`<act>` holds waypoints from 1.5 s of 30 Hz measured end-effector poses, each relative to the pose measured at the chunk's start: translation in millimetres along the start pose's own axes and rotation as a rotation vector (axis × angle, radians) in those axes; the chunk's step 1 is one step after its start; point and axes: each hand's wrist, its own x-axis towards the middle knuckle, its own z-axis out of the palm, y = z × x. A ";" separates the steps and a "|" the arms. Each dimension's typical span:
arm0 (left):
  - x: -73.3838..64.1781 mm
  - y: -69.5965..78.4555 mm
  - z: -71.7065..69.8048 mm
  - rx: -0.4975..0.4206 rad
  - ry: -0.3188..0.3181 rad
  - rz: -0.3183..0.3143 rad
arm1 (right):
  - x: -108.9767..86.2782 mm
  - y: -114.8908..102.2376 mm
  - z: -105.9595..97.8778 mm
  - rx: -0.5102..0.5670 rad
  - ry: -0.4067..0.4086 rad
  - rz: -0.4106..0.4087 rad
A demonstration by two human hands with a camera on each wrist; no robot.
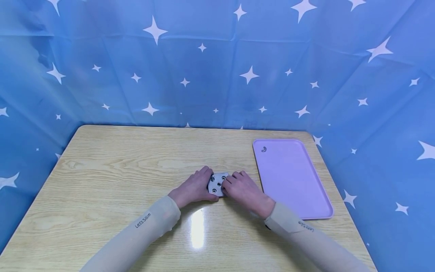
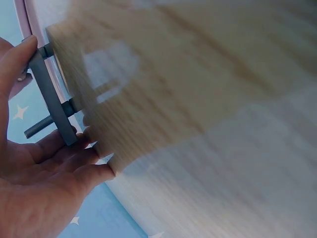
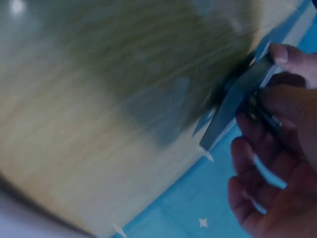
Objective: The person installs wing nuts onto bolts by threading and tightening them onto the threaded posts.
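Observation:
A grey metal plate with several round holes stands just above the wooden table, raised on short dark feet that show in the left wrist view. A threaded bolt sticks out of its upper face near the left side. My left hand grips the plate's left edge, with the thumb at the near side and the fingers at the far side. My right hand is at the plate's right side. There its fingers pinch a small dark cylindrical metal part against the plate; its exact kind is partly hidden.
A purple tray lies on the right of the wooden table, with a small dark curved mark or object in its far left corner. A blue curtain with white stars hangs behind and around the table.

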 end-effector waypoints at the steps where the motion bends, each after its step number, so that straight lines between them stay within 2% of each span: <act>1: -0.2 -0.1 0.0 0.001 0.001 0.001 | 0.5 -1.7 0.7 0.013 0.006 0.025; 6: -0.7 -0.2 0.0 0.008 0.009 0.005 | 2.0 -7.9 1.1 0.056 0.010 0.119; 11: -1.3 -0.4 -0.2 0.014 0.013 0.011 | 1.3 -6.1 -1.3 0.090 -0.009 0.127; 13: -1.7 -0.6 -0.5 0.014 0.014 0.017 | 0.9 -0.5 -5.5 0.124 -0.034 0.075; 15: -2.0 -0.9 -1.2 0.010 0.013 0.022 | 0.8 7.1 -12.2 0.136 -0.079 -0.018; 19: -2.0 -1.7 -2.0 0.008 0.010 0.021 | 0.9 18.4 -23.0 0.070 -0.138 -0.236; 21: -1.4 -1.9 -1.8 0.010 0.008 0.015 | 0.7 19.9 -25.3 0.022 -0.138 -0.290; 23: -1.1 -1.6 -1.7 0.011 0.008 0.011 | 0.5 20.4 -25.2 0.002 -0.123 -0.307; 34: -1.9 0.8 -1.9 -0.009 0.014 0.009 | 3.6 19.6 -20.1 -0.069 -0.048 -0.298; 40: -1.3 0.4 -0.8 -0.005 0.013 0.007 | 2.8 15.7 -12.6 -0.091 -0.037 -0.238; 45: -0.3 0.1 -0.6 -0.004 0.008 -0.001 | 1.5 8.5 -5.2 -0.075 -0.043 -0.142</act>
